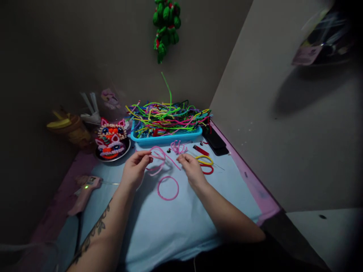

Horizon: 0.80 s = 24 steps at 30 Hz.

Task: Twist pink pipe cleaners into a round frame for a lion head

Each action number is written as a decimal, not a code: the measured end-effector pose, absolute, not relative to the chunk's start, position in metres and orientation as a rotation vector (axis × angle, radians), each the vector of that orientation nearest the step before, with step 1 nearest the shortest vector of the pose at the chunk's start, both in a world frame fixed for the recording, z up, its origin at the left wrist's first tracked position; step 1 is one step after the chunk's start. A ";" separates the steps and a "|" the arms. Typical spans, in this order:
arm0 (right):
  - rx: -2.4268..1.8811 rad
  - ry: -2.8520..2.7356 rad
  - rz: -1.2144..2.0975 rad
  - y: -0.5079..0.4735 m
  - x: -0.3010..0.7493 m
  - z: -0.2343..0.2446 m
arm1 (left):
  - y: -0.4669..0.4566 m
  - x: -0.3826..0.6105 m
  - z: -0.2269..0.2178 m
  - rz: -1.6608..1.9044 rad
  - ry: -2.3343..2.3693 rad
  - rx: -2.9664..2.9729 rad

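My left hand (138,166) pinches a curled pink pipe cleaner (161,151), whose loops hang in the air to the right of the fingers. One free end slants down toward my right hand (189,165). The right thumb and fingertips are pressed together beside that end; whether anything sits between them I cannot make out. Below and between the hands, a closed pink pipe cleaner ring (168,199) lies on the blue cloth (176,230). Just beyond the right fingertips is a small bunch of pink pipe cleaner loops (178,146).
Behind stands a blue tray (167,139) heaped with colourful pipe cleaners. Right are scissors (208,170), a red lighter (201,150) and a black phone (217,142). Left are a bowl (124,151) holding fuzzy animal faces and a pink glue gun (85,194). Walls rise behind and right.
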State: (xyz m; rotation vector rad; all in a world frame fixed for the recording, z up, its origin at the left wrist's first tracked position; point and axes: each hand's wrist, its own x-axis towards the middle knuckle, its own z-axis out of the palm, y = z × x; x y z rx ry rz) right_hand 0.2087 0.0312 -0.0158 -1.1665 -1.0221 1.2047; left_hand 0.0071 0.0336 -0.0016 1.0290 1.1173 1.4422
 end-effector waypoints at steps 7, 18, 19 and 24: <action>-1.057 -1.625 0.735 0.010 0.199 0.017 | 0.018 0.008 0.019 1.296 1.144 1.357; -1.195 -1.488 0.859 0.029 0.227 0.026 | 0.015 0.008 0.023 1.388 1.705 1.596; -1.221 -1.480 0.817 0.031 0.234 0.031 | 0.015 0.008 0.019 1.124 1.749 1.701; -1.247 -1.479 0.697 0.036 0.246 0.040 | 0.009 0.028 -0.001 0.030 1.685 2.139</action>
